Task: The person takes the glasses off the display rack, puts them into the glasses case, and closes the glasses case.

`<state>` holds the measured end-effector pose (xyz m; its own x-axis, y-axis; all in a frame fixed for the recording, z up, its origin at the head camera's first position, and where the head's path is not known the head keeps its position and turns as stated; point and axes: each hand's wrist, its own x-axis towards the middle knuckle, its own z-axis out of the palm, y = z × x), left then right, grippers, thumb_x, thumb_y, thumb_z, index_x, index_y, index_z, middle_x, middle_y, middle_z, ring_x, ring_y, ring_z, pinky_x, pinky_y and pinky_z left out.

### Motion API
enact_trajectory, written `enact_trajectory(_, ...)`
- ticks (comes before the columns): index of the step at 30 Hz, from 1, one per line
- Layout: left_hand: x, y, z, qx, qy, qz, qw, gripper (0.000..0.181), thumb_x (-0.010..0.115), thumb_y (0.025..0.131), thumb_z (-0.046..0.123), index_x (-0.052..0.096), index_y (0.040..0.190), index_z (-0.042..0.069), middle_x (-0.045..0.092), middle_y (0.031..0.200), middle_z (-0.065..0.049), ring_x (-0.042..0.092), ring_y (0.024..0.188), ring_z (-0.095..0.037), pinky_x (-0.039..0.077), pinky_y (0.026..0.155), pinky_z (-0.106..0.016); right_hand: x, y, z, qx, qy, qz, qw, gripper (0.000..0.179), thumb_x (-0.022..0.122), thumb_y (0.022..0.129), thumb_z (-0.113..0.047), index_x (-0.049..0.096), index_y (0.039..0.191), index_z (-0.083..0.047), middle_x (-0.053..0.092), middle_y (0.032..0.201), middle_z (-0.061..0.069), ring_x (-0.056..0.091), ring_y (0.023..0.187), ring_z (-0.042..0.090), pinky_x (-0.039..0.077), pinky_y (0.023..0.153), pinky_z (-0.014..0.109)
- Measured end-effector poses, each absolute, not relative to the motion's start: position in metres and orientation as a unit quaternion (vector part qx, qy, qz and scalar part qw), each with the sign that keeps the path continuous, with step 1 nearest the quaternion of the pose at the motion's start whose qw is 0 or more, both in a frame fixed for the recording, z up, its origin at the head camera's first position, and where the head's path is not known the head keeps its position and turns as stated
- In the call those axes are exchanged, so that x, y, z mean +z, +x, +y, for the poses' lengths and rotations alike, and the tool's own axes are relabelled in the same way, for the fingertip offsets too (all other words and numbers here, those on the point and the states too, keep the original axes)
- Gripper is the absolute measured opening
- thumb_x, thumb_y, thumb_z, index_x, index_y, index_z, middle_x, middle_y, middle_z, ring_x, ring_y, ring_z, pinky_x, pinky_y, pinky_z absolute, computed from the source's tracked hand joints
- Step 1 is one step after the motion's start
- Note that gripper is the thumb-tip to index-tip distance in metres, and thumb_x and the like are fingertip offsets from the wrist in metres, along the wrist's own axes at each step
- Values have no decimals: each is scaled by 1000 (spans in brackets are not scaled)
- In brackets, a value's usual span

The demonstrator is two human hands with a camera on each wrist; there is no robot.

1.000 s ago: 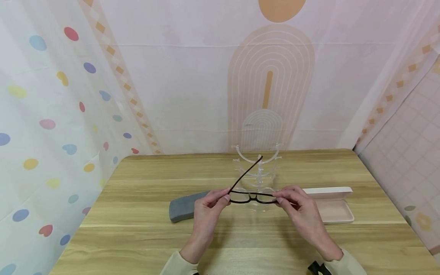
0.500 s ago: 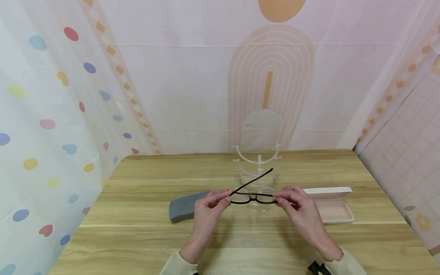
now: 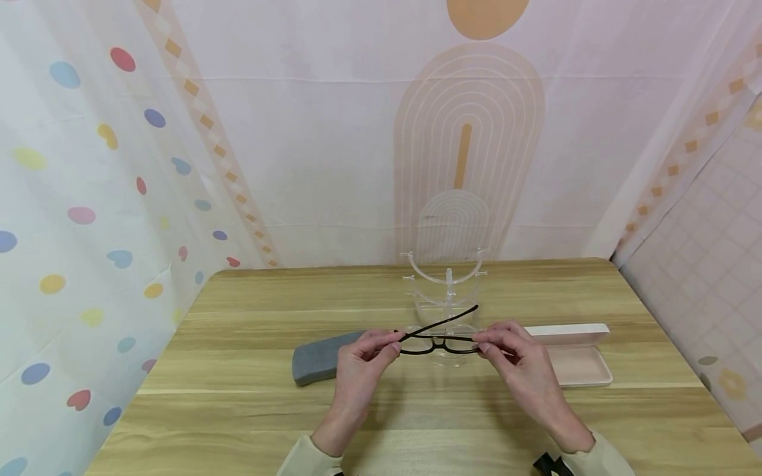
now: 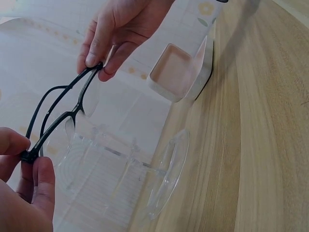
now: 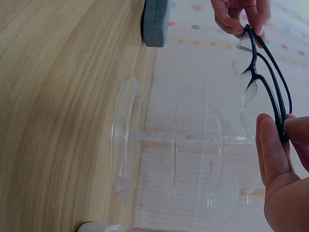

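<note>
Black-framed eyeglasses [image 3: 438,344] are held up over the table between both hands. My left hand [image 3: 362,370] pinches the left hinge corner between thumb and fingers. At the opposite corner my right hand [image 3: 524,367] pinches the frame the same way. One temple lies folded along the frame; the other slants across it, partly folded. In the left wrist view the eyeglasses [image 4: 72,113] show both temples behind the rims. Just beyond them stands a clear display stand [image 3: 449,291] with several curved arms, its round base [image 5: 126,137] on the table.
A grey glasses case [image 3: 321,360] lies shut on the wooden table [image 3: 250,423], left of the stand and partly behind my left hand. Behind my right hand a white case [image 3: 580,363] with a pinkish lining stands open. Patterned curtains [image 3: 321,165] hang behind and at the sides.
The slanted temple has swung inward and down toward the frame, from steeply raised to nearly folded. Both hands keep their places on the eyeglasses.
</note>
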<state>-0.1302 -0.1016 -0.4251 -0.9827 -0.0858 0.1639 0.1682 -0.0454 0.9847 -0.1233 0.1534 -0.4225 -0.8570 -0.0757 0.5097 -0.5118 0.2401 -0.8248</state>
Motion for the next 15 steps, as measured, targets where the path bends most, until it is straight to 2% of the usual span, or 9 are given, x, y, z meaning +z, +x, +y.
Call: enact_trajectory(15, -425, -130, -102, -716, -33, -692, 90, 16, 75, 86, -7, 81, 101, -1, 71, 99, -10, 67, 90, -15, 54, 74, -20, -421, -122, 153, 583, 188, -769, 185, 20, 67, 93, 12, 78, 103, -1, 64, 104, 10, 69, 86, 8, 60, 76, 21)
